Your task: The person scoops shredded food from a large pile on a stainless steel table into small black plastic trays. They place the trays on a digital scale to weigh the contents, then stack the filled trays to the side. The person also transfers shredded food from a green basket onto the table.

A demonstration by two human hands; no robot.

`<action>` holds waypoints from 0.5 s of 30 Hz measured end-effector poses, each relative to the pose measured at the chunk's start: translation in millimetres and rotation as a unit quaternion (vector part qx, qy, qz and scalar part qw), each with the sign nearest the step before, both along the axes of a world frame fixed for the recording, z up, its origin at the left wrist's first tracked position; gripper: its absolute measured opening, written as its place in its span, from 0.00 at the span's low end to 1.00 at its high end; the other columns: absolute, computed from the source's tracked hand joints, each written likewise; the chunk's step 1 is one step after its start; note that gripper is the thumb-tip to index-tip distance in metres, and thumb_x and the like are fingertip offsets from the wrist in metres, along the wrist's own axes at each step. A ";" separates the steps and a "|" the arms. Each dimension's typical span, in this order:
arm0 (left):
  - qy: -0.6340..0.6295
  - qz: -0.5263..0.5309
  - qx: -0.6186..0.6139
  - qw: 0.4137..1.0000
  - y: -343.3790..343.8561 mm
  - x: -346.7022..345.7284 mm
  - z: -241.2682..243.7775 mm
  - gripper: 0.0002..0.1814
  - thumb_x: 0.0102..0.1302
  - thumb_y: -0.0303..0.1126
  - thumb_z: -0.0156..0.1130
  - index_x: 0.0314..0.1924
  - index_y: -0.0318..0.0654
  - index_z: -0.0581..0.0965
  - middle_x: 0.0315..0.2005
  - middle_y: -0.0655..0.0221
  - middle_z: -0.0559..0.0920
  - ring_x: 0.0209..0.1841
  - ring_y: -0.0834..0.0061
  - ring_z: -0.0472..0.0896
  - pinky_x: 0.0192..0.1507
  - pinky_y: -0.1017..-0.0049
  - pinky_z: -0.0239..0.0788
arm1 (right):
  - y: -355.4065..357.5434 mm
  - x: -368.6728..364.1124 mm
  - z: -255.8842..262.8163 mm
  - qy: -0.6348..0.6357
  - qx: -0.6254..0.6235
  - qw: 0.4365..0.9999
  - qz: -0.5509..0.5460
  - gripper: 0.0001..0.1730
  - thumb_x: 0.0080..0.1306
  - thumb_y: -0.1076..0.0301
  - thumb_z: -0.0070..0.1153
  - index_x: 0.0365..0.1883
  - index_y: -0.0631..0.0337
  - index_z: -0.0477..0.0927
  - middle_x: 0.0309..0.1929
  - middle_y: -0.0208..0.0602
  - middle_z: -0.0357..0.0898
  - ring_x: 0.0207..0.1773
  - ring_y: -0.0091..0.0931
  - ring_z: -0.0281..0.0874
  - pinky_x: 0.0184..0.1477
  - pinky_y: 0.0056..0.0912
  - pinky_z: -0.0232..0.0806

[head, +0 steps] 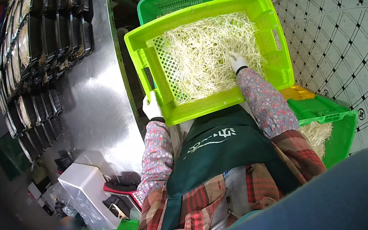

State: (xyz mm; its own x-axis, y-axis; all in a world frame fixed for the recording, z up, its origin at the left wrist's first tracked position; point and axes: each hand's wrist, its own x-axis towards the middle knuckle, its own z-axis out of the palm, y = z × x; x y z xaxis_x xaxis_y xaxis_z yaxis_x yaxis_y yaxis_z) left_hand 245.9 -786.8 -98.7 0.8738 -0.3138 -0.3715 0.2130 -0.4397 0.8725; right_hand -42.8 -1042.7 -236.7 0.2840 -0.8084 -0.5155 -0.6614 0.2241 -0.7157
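Note:
A yellow-green plastic crate (pixel 205 109) lies across my front, holding a loose layer of thin whitish sprouts (pixel 203 57). My left hand (pixel 152 106), in a white glove, grips the crate's near left corner, thumb on the rim. White-gloved too, my right hand (pixel 237 61) reaches over the near rim and touches the sprouts right of the middle; its fingers are partly among them, and whether it holds any cannot be told. At the crate's left end the perforated bottom shows bare.
A steel table (pixel 93 93) at left bears stacked black trays (pixel 58 37), a white box (pixel 83 175) and a red-edged scale (pixel 121 187). Green crates (pixel 176 1) stand beyond mine; another green crate (pixel 344 132) with sprouts is at lower right. A person (pixel 69 227) is at lower left.

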 end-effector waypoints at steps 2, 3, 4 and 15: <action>-0.010 0.001 0.002 1.000 -0.2 -5.6 7.8 0.18 0.67 0.36 0.64 0.50 0.29 0.78 0.38 0.68 0.83 0.38 0.81 0.78 0.43 0.78 0.71 | 12.4 8.6 19.0 0.053 -0.066 0.996 -0.005 0.20 0.68 0.65 0.48 0.57 0.54 0.77 0.58 0.47 0.77 0.60 0.39 0.75 0.63 0.37 0.65; -0.007 -0.007 -0.009 1.000 -2.3 -6.5 10.0 0.18 0.67 0.35 0.64 0.50 0.28 0.78 0.39 0.68 0.83 0.39 0.81 0.78 0.44 0.78 0.71 | 29.1 18.7 2.9 0.032 -0.129 0.991 -0.023 0.21 0.67 0.64 0.50 0.59 0.51 0.77 0.54 0.48 0.79 0.58 0.40 0.76 0.61 0.39 0.66; -0.011 -0.005 -0.009 1.000 -3.5 -9.1 15.2 0.18 0.67 0.35 0.64 0.50 0.28 0.78 0.40 0.68 0.83 0.39 0.81 0.78 0.44 0.79 0.71 | 43.9 41.0 16.3 0.034 -0.125 0.991 0.022 0.24 0.64 0.64 0.53 0.61 0.46 0.74 0.51 0.50 0.79 0.56 0.40 0.77 0.59 0.41 0.67; -0.021 -0.018 -0.026 0.999 0.5 -12.1 21.2 0.19 0.67 0.35 0.65 0.51 0.29 0.78 0.41 0.67 0.83 0.41 0.80 0.79 0.46 0.78 0.71 | 12.3 -2.5 108.6 -0.164 -0.289 0.943 -0.004 0.21 0.59 0.69 0.62 0.52 0.61 0.79 0.50 0.44 0.81 0.54 0.37 0.77 0.58 0.36 0.67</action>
State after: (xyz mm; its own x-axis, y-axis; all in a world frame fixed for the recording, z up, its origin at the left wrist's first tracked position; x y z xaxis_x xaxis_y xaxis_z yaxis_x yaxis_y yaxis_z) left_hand 233.8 -786.3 -77.5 0.8765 -0.3629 -0.3164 0.1598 -0.4006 0.9022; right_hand -45.3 -1030.4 -128.1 0.3441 -0.9305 0.1257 -0.3836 -0.2615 -0.8857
